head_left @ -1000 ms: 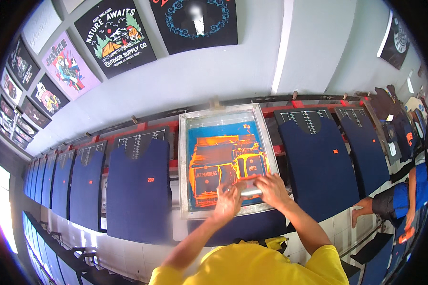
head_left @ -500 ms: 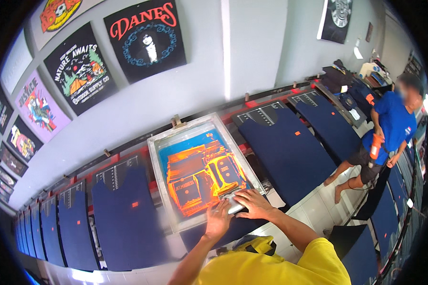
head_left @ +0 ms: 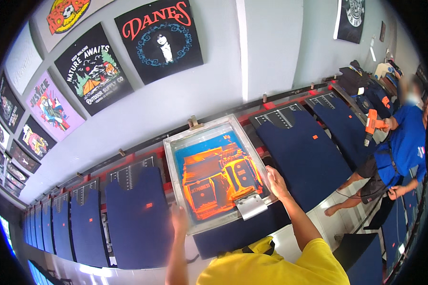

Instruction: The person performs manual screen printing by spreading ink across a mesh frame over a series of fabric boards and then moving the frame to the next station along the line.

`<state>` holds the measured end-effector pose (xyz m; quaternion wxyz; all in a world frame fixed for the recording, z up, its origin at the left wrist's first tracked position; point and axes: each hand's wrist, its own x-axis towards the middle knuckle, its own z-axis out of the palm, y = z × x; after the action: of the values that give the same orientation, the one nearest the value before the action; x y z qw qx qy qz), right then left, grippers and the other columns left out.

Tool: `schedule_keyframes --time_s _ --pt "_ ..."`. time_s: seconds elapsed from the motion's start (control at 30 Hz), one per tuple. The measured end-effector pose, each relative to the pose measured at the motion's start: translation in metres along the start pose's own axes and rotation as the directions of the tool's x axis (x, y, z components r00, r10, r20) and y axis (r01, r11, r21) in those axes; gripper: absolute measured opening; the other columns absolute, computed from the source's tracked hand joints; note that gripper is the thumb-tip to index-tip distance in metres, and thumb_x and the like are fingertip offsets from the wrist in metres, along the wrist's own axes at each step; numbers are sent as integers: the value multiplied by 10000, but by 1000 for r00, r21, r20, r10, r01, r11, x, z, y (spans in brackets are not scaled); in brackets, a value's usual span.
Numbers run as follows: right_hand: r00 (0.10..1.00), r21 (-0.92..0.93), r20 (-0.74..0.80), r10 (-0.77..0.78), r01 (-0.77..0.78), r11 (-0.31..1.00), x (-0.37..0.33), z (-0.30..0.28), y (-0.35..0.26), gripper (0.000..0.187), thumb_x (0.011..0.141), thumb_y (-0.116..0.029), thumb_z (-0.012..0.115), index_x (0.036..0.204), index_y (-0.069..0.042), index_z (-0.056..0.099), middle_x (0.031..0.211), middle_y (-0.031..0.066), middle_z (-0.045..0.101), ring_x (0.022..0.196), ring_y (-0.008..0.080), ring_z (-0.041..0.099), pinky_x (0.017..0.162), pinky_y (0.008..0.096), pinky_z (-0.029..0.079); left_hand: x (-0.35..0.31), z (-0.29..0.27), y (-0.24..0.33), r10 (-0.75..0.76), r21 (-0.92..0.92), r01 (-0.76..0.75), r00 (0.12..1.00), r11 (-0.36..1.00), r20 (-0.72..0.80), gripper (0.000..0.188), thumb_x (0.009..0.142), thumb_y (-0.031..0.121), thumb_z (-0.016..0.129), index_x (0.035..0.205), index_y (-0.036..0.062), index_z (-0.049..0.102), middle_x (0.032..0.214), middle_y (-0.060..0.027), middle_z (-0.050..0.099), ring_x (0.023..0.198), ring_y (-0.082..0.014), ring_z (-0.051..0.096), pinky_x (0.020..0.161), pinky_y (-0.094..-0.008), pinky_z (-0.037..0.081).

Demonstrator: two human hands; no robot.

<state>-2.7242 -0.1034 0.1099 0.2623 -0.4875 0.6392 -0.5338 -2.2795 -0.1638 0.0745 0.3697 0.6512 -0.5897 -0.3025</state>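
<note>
A screen-printing frame (head_left: 217,125) with a pale metal rim lies over a dark blue panel. Orange ink is spread across its blue mesh. My right hand (head_left: 277,184) is at the rim's right side, its fingers closed against the edge. At the lower left side is my left hand (head_left: 178,219), smeared by motion, so its fingers cannot be made out. A squeegee (head_left: 251,206) with a flat metallic handle rests at the near right corner of the frame, out of both hands. Orange ink lies along its far edge.
Dark blue panels (head_left: 135,213) stand in a row to the left, with more panels (head_left: 302,152) to the right. A rail (head_left: 233,107) runs behind. On the right a person in a blue shirt holds an orange heat gun (head_left: 373,124). Folded dark fabric (head_left: 354,78) is piled at the far right.
Both hands have let go of the squeegee and parted to the frame's two sides. The person on the right has raised the heat gun. My view has shifted slightly left.
</note>
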Motion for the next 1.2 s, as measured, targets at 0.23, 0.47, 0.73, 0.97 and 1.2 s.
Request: schedule_keyframes --time_s 0.23,0.47,0.73,0.97,1.2 --pt "1000 162 8 29 -30 986 6 -4 12 521 1052 -384 489 1355 37 539 1429 185 526 1364 281 465 1166 376 302 -1 -10 27 -95 -261 134 983 956 158 460 1021 254 459 1339 -67 539 1183 -190 668 1078 -263 621 957 -351 449" --pt "978 554 147 146 -203 808 13 -19 22 703 1039 -536 393 1425 48 461 1482 215 474 1407 277 407 1204 408 242 -7 -24 56 -110 -451 158 985 878 132 549 1015 277 527 1397 -114 476 1350 -234 595 1247 -278 566 1072 -350 402" --pt "977 582 192 94 -191 790 -17 -2 -40 739 1024 -562 376 1437 48 433 1464 217 475 1416 279 381 1205 413 204 -12 -69 40 -114 -322 146 987 935 117 657 989 381 576 1415 -106 459 1345 -260 593 1275 -278 564 1067 -362 421" --pt "982 590 183 41 -143 795 -78 127 -100 737 982 -533 478 1416 62 446 1456 217 481 1398 290 404 1198 419 236 -6 -203 -23 -105 -236 109 994 966 28 650 953 444 566 1409 -17 521 959 -158 702 895 -143 629 810 -322 499" --pt "982 562 144 120 -181 807 -131 277 -132 742 956 -512 508 1413 70 448 1459 236 476 1393 302 420 1192 428 265 27 -327 -121 -55 -80 57 998 995 25 665 936 501 536 1301 -52 585 949 -236 709 921 -266 703 802 -408 516"
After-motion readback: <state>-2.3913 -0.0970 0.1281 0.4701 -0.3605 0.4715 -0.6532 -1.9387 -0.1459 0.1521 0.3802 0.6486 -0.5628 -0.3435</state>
